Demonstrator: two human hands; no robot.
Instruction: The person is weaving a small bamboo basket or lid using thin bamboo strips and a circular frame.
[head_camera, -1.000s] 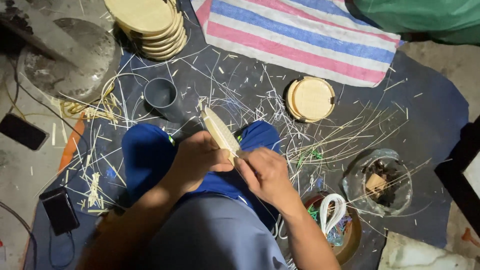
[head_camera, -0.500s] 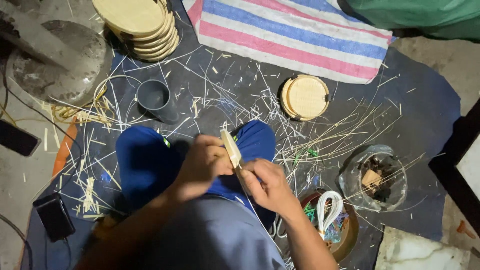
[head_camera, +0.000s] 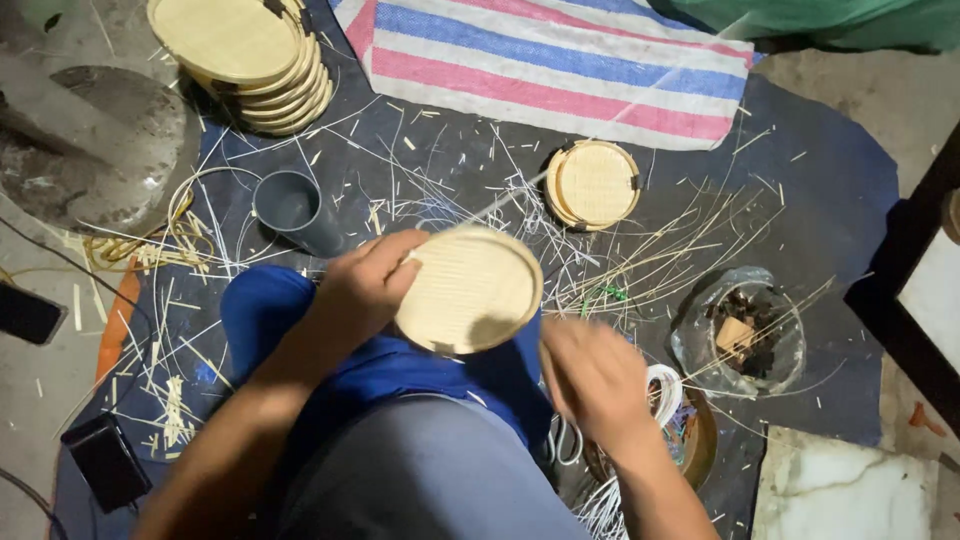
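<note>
Left hand (head_camera: 365, 285) now grips the round pale woven bamboo tray (head_camera: 470, 290) turned face-up from edge-on, while the right hand (head_camera: 595, 380), loosely curled and off it, hangs just beside its lower edge.

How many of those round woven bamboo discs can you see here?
At least 7: one round woven disc held in the left hand, one lone disc lying on the dark mat, and a stack of discs at top left showing about five; the stack may hide more.
</note>
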